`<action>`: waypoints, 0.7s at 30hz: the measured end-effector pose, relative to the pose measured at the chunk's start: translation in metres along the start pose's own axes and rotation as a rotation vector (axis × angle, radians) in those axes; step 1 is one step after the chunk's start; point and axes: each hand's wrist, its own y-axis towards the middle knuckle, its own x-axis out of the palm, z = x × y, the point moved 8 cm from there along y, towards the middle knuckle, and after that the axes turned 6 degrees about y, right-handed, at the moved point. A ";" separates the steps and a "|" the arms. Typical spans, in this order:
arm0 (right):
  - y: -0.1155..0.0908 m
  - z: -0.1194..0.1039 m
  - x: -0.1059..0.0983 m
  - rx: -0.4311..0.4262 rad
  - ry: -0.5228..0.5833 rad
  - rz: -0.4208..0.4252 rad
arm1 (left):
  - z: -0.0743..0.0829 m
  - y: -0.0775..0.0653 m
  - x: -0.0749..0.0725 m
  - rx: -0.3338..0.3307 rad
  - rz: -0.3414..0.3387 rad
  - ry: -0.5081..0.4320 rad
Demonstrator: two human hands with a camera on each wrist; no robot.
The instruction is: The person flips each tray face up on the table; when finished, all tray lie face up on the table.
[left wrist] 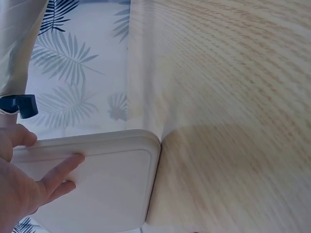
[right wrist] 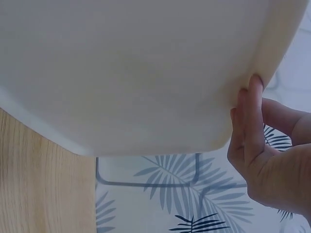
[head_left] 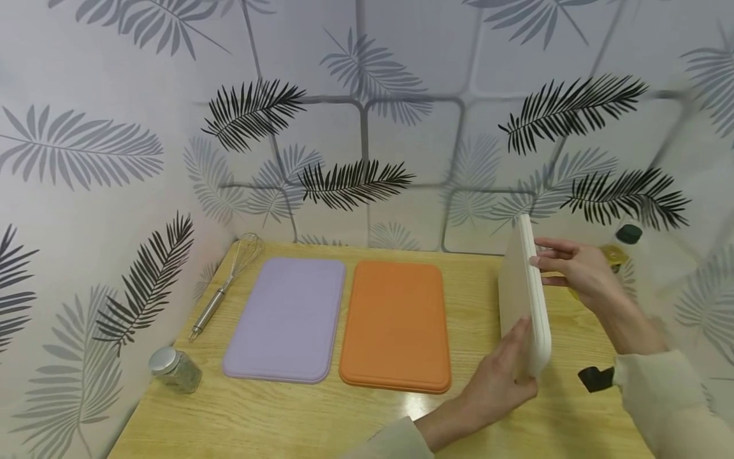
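Observation:
A white cutting board (head_left: 538, 312) stands on its edge at the right of the table, its narrow side facing the head camera. My left hand (head_left: 494, 386) grips its near end, with fingers on the face turned left, as the left wrist view of the board (left wrist: 114, 184) shows. At the upper far part, my right hand (head_left: 590, 274) pinches the rim between thumb and fingers. The board's lower edge meets the wood in the left wrist view. Flat beside each other to the left lie an orange cutting board (head_left: 395, 325) and a purple cutting board (head_left: 289, 322).
A metal whisk (head_left: 220, 296) lies along the table's left edge. Nearer me stands a small glass jar (head_left: 178, 370) with a silver lid. Behind my right hand is a clear bottle with a dark cap (head_left: 629, 234). Leaf-patterned walls (head_left: 401, 217) border the wooden table (head_left: 258, 414).

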 end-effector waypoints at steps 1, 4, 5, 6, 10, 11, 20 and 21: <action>0.001 -0.001 0.001 -0.003 -0.001 0.003 | 0.001 0.001 -0.002 0.002 0.012 0.002; 0.001 -0.001 0.004 -0.006 -0.013 0.002 | 0.003 0.002 -0.007 0.008 0.041 -0.004; 0.002 -0.001 0.004 -0.006 -0.021 0.002 | 0.004 0.002 -0.008 0.005 0.047 -0.007; 0.002 -0.001 0.005 -0.004 -0.024 0.003 | 0.004 0.002 -0.009 0.000 0.051 -0.018; 0.004 -0.001 0.008 0.003 -0.028 -0.003 | 0.004 0.002 -0.012 -0.035 0.070 -0.052; 0.004 -0.002 0.009 0.006 -0.028 -0.006 | 0.004 0.002 -0.013 -0.048 0.076 -0.056; 0.006 -0.004 0.016 0.017 -0.009 -0.027 | 0.008 0.003 -0.024 -0.102 0.093 -0.111; 0.006 -0.004 0.017 0.020 -0.002 -0.031 | 0.009 0.003 -0.025 -0.095 0.096 -0.105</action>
